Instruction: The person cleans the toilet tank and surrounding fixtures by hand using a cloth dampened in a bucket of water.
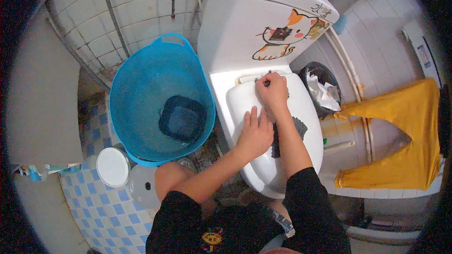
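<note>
"Grips?"
"Right grip (274,87) pinches a dark scrap (267,83); left grip (255,134) lies spread on the toilet lid (239,99)."
"Scalloped dark patch (298,128)?"
"Just right of left grip, partly hidden."
"Risk?"
"Could tear if tugged unevenly."

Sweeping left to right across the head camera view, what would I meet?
Round white disc, blue tub, left hand, right hand, black bin with white paper, mustard-yellow garment.
</note>
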A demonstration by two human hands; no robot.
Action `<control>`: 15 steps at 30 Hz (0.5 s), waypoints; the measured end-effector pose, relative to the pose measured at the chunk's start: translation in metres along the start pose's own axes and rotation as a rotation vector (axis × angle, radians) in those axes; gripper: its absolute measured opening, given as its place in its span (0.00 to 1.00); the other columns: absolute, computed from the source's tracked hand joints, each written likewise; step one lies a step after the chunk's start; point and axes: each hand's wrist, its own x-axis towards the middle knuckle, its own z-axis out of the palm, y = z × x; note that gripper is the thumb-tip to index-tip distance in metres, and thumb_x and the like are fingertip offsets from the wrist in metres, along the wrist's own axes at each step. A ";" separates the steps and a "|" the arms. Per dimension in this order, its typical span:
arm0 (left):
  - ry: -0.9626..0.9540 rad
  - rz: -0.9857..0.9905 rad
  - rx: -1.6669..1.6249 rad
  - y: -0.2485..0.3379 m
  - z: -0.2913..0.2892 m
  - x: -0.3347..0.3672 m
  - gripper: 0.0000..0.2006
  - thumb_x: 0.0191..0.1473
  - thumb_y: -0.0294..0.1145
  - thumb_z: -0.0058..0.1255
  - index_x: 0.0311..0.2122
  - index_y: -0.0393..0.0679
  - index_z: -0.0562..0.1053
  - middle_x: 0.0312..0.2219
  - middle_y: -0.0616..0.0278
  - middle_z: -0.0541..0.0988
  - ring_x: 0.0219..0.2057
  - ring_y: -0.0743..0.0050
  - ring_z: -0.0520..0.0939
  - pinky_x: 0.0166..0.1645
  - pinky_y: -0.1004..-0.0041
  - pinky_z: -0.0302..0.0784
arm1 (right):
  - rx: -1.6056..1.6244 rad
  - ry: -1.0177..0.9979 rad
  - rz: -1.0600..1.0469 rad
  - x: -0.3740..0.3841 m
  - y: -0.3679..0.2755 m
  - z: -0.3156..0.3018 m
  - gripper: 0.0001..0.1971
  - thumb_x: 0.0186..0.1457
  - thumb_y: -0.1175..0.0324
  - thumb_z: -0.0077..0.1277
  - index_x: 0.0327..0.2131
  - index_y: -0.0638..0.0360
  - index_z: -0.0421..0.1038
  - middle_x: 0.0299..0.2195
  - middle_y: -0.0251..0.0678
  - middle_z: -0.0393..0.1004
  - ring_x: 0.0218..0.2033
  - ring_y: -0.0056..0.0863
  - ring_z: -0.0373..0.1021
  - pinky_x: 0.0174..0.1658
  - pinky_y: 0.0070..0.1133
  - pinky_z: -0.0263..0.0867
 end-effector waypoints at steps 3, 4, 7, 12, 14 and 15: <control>-0.045 0.009 0.057 0.001 0.003 -0.001 0.22 0.50 0.41 0.49 0.43 0.32 0.74 0.48 0.38 0.71 0.52 0.28 0.67 0.55 0.40 0.62 | 0.025 -0.061 -0.006 -0.011 0.007 -0.008 0.07 0.44 0.63 0.57 0.23 0.54 0.77 0.31 0.36 0.74 0.38 0.42 0.67 0.41 0.37 0.67; -0.067 -0.001 0.077 -0.001 0.001 -0.001 0.22 0.50 0.42 0.49 0.44 0.32 0.74 0.48 0.39 0.71 0.53 0.29 0.67 0.56 0.40 0.62 | 0.041 -0.114 -0.025 -0.019 0.010 -0.011 0.07 0.44 0.63 0.57 0.23 0.54 0.77 0.31 0.36 0.74 0.38 0.42 0.67 0.41 0.37 0.67; -0.122 -0.026 0.098 0.002 -0.004 -0.004 0.22 0.50 0.41 0.49 0.44 0.32 0.74 0.47 0.39 0.72 0.52 0.29 0.68 0.56 0.41 0.63 | 0.067 -0.155 -0.075 -0.039 0.014 -0.016 0.07 0.44 0.63 0.58 0.22 0.53 0.76 0.30 0.36 0.73 0.38 0.42 0.67 0.41 0.36 0.67; -0.005 -0.011 0.018 0.003 0.002 0.000 0.21 0.49 0.37 0.48 0.44 0.30 0.73 0.47 0.35 0.72 0.52 0.28 0.68 0.55 0.39 0.62 | 0.029 -0.036 -0.023 -0.006 0.001 -0.003 0.09 0.43 0.60 0.59 0.22 0.53 0.75 0.31 0.36 0.74 0.39 0.43 0.67 0.41 0.37 0.67; 0.013 -0.008 0.012 0.002 0.005 -0.003 0.21 0.50 0.37 0.48 0.44 0.30 0.73 0.47 0.35 0.72 0.52 0.28 0.68 0.55 0.39 0.63 | 0.034 -0.070 0.000 -0.005 -0.001 -0.002 0.08 0.43 0.61 0.59 0.23 0.53 0.76 0.32 0.36 0.75 0.39 0.43 0.67 0.42 0.37 0.66; -0.003 -0.006 0.006 0.000 0.004 -0.004 0.21 0.50 0.37 0.48 0.44 0.30 0.73 0.47 0.35 0.72 0.52 0.28 0.68 0.55 0.39 0.63 | 0.042 -0.106 0.001 -0.009 0.003 -0.004 0.07 0.42 0.62 0.59 0.23 0.53 0.76 0.31 0.36 0.74 0.39 0.43 0.67 0.42 0.37 0.66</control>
